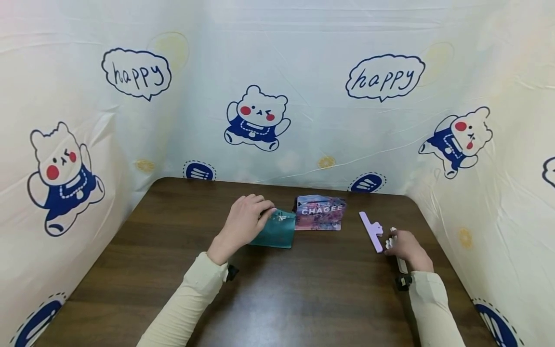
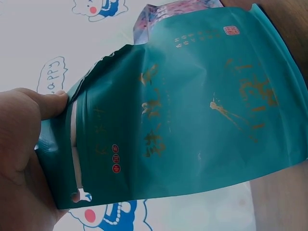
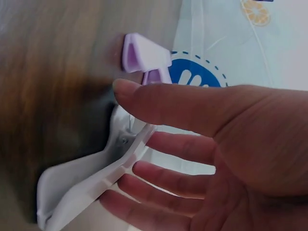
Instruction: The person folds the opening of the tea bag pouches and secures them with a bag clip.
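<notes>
CHAGEE pouch beside teal Chinese-lettered pouch

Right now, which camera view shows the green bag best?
The left wrist view: the green bag appears large there, its printed front facing the camera. The head view shows it smaller, partly hidden behind the left grip. The right wrist view doesn't show it.

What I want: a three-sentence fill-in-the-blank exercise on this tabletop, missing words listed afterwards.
1. Beside the teal pouch gripped by the left hand, the other pouch bears the word ____.
2. Unlike the purple clip, the other clip, at the right hand, is coloured ____.
3. The two whole speech bubbles read ____.

Missing words: CHAGEE; white; happy.
</notes>
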Motion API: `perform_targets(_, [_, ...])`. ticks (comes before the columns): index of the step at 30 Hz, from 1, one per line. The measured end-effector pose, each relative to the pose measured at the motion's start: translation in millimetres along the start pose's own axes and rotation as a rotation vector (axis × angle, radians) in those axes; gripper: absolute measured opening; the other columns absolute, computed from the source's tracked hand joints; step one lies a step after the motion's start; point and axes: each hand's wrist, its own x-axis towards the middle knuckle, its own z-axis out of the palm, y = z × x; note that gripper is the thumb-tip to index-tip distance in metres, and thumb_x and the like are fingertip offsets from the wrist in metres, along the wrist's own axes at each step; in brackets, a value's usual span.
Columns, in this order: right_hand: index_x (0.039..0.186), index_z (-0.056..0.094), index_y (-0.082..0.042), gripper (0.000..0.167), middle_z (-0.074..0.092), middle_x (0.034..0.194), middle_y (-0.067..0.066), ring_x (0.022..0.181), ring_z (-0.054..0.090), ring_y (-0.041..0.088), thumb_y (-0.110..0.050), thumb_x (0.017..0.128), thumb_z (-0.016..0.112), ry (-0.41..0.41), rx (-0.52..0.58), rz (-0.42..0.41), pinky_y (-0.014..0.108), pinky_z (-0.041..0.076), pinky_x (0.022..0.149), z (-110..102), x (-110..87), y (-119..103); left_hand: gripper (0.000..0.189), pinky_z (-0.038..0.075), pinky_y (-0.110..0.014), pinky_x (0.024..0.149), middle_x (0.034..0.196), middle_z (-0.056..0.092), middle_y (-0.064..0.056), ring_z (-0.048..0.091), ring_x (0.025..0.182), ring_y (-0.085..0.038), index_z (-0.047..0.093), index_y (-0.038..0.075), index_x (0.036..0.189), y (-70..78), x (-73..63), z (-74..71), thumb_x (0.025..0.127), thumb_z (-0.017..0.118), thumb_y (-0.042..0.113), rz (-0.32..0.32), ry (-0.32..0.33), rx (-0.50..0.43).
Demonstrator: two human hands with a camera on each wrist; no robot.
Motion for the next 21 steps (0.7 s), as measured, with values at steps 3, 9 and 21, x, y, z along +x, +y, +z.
perform_targets(3, [0.115, 0.06, 0.019, 0.06, 0.065, 0.099, 0.03, 0.086, 0.059, 0.038, -0.01, 0.07, 0.087, -0.001, 0.0, 0.038, 0.055, 0.05, 0.084, -2.9, 0.3, -0.6, 0.012, 0.044, -0.03, 0.066, 0.087, 0.071, 0.001, 0.059, 0.077, -0.017, 0.078, 0.015, 0.099, -0.6, -0.6, -0.2, 0.098, 0.07, 0.024, -0.003, -0.001, -0.001])
perform_targets(9, [0.112, 0.063, 0.016, 0.052, 0.066, 0.096, 0.027, 0.082, 0.058, 0.036, -0.009, 0.071, 0.083, 0.01, 0.006, 0.056, 0.051, 0.05, 0.078, -4.8, -2.4, -0.4, 0.012, 0.044, -0.03, 0.067, 0.088, 0.071, 0.002, 0.059, 0.078, -0.016, 0.078, 0.015, 0.1, -0.7, -1.8, -1.3, 0.098, 0.07, 0.024, -0.007, -0.006, -0.003])
perform_targets(21, [0.121, 0.054, 0.019, 0.057, 0.061, 0.094, 0.025, 0.08, 0.057, 0.035, -0.013, 0.08, 0.077, 0.01, 0.042, 0.144, 0.047, 0.05, 0.072, -5.5, -3.8, -1.9, 0.01, 0.045, -0.031, 0.068, 0.088, 0.071, 0.001, 0.06, 0.079, -0.017, 0.078, 0.015, 0.1, -1.0, -2.0, -0.3, 0.097, 0.071, 0.022, -0.008, -0.008, -0.011])
